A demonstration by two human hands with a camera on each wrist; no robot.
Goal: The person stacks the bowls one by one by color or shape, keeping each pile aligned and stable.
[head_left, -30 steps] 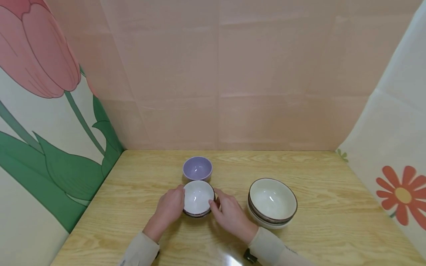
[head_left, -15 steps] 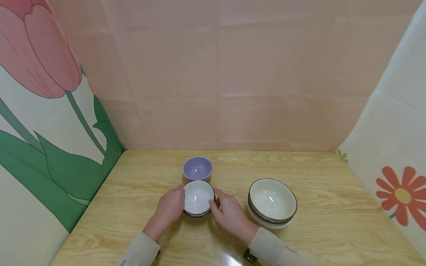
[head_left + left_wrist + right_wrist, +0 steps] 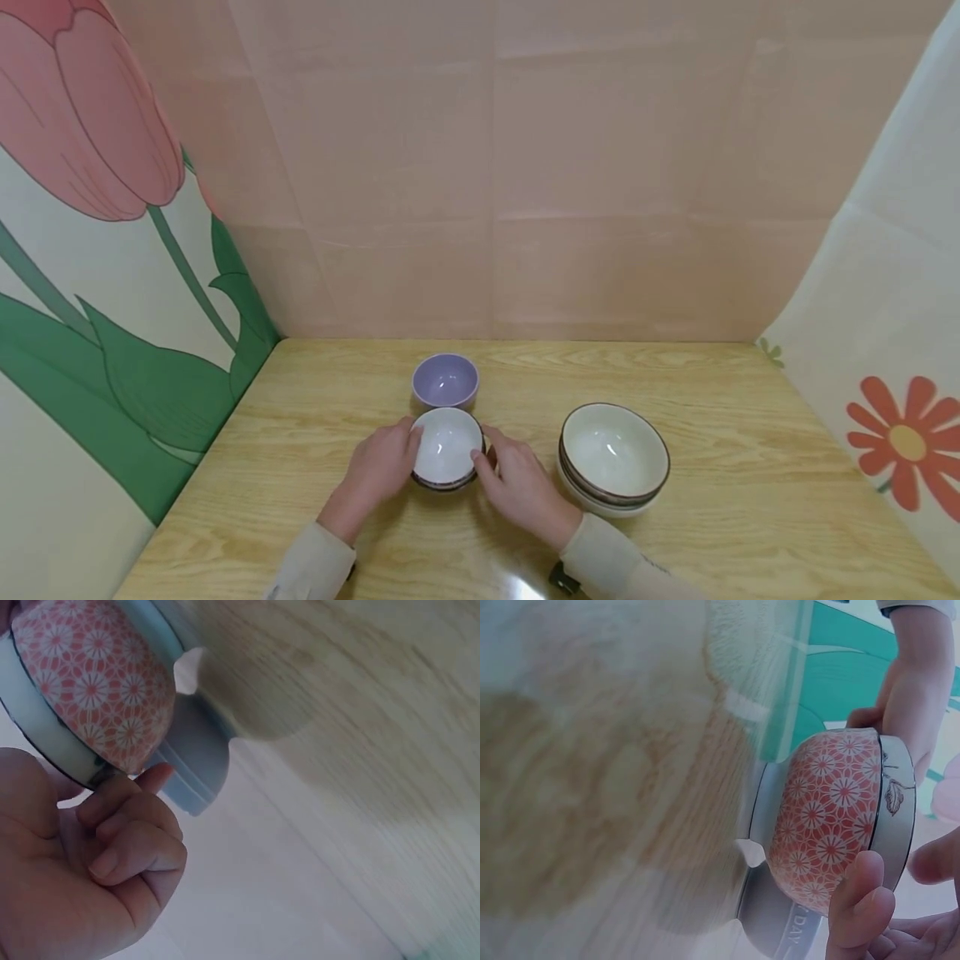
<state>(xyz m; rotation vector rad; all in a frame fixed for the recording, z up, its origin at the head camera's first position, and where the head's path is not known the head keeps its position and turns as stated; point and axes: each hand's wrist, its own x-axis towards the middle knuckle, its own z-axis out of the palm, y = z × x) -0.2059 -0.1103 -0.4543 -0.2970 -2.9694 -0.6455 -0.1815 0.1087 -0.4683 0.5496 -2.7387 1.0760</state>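
In the head view a white bowl (image 3: 447, 450) with a thin dark rim tops a small stack at the middle of the table. Below its leaf-marked band, the wrist views show a red bowl (image 3: 829, 802) with white flower patterns, over a paler base bowl (image 3: 769, 796). My left hand (image 3: 381, 462) holds the stack at the left, thumb at the rim and other fingers curled outside. From the right, my right hand (image 3: 521, 483) grips it, thumb over the rim and fingers against the outer wall. Directly behind stands a purple bowl (image 3: 446, 381).
To the right of the hands stands a stack of larger cream bowls (image 3: 615, 454) with dark brown rims. The wooden table (image 3: 720, 417) ends at a pink backdrop (image 3: 487, 208), with a tulip-print panel (image 3: 112, 333) on the left and a flower-print panel (image 3: 892, 333) on the right.
My left hand has shifted slightly, and its thumb shows more over the white bowl's rim. The right hand and the bowls look the same as before.
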